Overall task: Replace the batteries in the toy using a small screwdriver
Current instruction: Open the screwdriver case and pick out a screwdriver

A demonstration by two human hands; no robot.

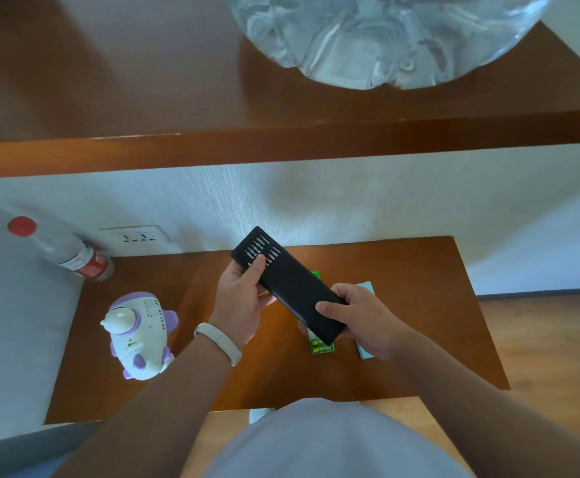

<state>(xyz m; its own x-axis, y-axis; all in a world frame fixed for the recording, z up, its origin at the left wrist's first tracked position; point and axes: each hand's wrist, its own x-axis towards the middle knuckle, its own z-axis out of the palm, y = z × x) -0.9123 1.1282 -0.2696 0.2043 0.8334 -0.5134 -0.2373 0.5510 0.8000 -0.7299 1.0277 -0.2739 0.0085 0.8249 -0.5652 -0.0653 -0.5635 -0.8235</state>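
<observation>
I hold a long black screwdriver-kit case (293, 288) above the wooden table (402, 270). Its inner tray is slid partly out at the far end, showing rows of metal bits. My left hand (240, 298) grips that tray end, thumb on top. My right hand (361, 319) grips the near end of the sleeve. The white and purple toy (140, 334) lies on the table to the left, apart from both hands. A green battery pack (321, 346) lies under the case, mostly hidden.
A clear bottle with a red cap (71, 253) leans in the back left corner by a wall socket (136, 238). A light blue box (366, 353) lies under my right hand. A wooden shelf (281, 146) with a large water jug (385, 36) overhangs the table.
</observation>
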